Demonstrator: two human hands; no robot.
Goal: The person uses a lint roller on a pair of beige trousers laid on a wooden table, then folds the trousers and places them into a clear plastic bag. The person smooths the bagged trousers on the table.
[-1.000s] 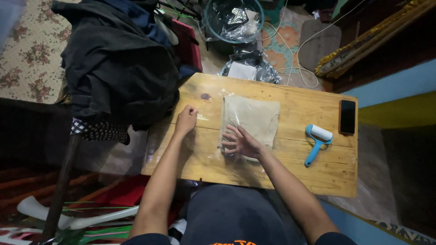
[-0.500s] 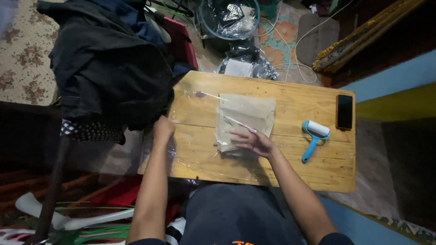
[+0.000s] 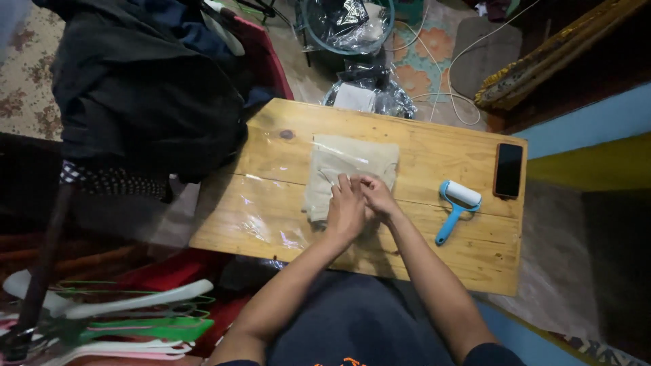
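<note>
Left hand (image 3: 346,211) and right hand (image 3: 377,196) pressed together, flat on folded beige cloth (image 3: 346,166) inside clear plastic bag (image 3: 271,203). Risk: slick film slides on worktop (image 3: 475,251), fold skews.

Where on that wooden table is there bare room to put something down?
Bare wood lies along the far edge of the table, beyond the folded beige cloth, and at the near right corner below the blue lint roller. The left part carries clear plastic film. The middle is crowded: both hands press the cloth.
</note>
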